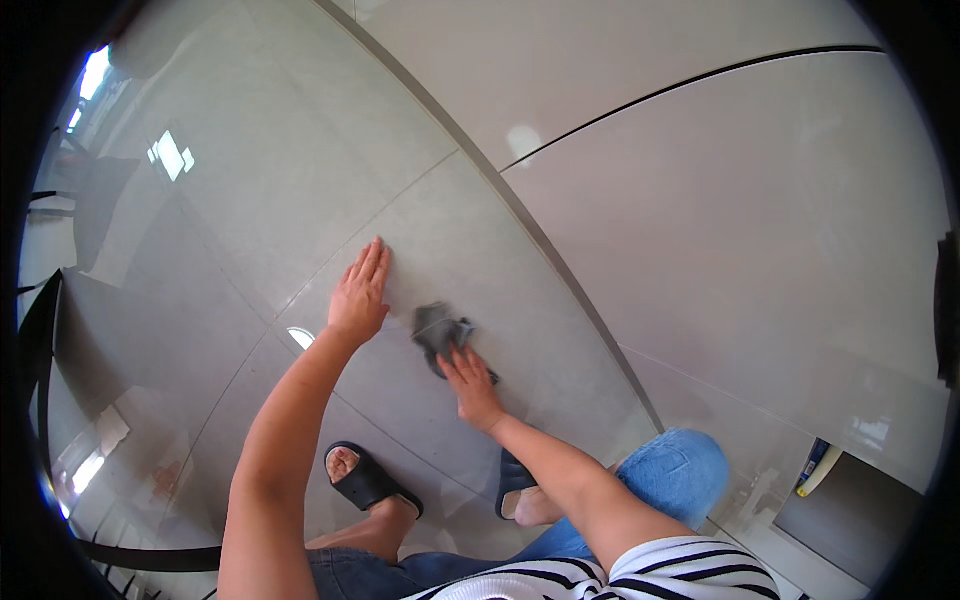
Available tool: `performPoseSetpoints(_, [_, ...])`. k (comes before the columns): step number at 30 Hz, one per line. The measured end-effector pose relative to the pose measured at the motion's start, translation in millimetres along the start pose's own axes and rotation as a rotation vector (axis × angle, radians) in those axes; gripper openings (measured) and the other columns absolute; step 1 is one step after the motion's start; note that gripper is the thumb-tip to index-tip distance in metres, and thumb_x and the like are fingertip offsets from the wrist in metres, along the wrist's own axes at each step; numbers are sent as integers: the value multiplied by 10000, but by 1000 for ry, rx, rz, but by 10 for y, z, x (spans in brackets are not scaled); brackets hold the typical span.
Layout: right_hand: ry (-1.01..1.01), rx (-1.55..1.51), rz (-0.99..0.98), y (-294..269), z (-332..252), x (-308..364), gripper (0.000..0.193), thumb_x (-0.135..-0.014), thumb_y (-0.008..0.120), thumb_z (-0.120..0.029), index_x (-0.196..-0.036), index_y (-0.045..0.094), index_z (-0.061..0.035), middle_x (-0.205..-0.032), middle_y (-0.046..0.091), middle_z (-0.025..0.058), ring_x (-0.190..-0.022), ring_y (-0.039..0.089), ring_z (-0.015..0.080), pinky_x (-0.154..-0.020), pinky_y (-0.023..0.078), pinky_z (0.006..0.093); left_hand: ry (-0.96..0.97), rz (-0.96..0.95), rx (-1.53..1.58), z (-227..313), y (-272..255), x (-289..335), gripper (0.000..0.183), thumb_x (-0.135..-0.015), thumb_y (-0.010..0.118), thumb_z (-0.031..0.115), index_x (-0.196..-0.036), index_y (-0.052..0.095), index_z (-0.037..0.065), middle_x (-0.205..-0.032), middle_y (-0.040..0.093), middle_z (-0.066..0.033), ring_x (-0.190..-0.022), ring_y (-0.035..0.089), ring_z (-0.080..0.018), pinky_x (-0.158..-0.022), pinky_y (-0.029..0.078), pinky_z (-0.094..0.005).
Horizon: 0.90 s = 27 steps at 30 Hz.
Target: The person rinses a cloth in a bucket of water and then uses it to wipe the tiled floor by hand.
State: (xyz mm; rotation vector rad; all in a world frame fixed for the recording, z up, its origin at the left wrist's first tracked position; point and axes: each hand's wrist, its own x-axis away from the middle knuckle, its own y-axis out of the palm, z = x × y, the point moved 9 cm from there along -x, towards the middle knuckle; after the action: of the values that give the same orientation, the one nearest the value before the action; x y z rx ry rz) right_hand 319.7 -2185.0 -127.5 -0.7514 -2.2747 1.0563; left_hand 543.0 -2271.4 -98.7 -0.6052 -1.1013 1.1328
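Note:
A crumpled dark grey cloth (pixel 434 328) lies on the grey tiled floor (pixel 300 130), slightly blurred. The fingers of my right hand (pixel 474 388) press onto its near part, and its far end bunches up beyond my fingertips. To the left of the cloth, my left hand (pixel 362 294) rests palm down on the tiles. Its fingers are stretched out and point away from me, with nothing in them. My right palm and the part of the cloth beneath it are hidden.
Glossy pale cabinet fronts (pixel 740 200) rise on the right above a baseboard (pixel 520 205). An open compartment (pixel 850 515) shows at lower right. Black curved furniture legs (pixel 150 557) stand at left. My feet wear black slippers (pixel 368 482).

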Motion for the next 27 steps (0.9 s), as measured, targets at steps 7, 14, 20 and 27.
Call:
performPoseSetpoints(7, [-44, 53, 283, -1104, 606, -1186, 604, -849, 513, -30, -1448, 439, -50, -1539, 342, 221, -1396, 326, 458, -1164, 276, 510, -55, 58, -165, -251, 79, -65, 946, -792, 779, 179, -1543, 224, 23, -1639, 174, -85, -1482, 263, -230, -1166, 331, -356])
performPoseSetpoints(14, [-91, 234, 185, -455, 263, -1216, 600, -883, 493, -72, -1475, 394, -53, -1507, 375, 229, -1360, 376, 441, -1115, 308, 542, -190, 32, -77, -325, -74, 249, 1046, -722, 844, 201, -1552, 223, 66, -1635, 188, -65, -1457, 311, -249, -1120, 404, -352])
performPoseSetpoints(20, [-595, -64, -298, 137, -425, -755, 481, -906, 479, -90, -1386, 525, -96, -1519, 430, 123, -1422, 375, 326, -1174, 298, 436, -183, 43, 14, -737, 39, 797, 784, -784, 687, 34, -1491, 349, 63, -1548, 363, -105, -1392, 399, -290, -1123, 389, -382])
performPoseSetpoints(27, [-177, 232, 386, -815, -170, -2707, 540, -858, 497, -40, -1397, 476, -12, -1469, 431, 249, -1357, 400, 422, -1128, 308, 520, -500, 142, 215, -1035, 50, 1552, 942, -760, 778, 96, -1535, 245, 56, -1597, 270, -147, -1446, 320, -317, -1162, 340, -397])
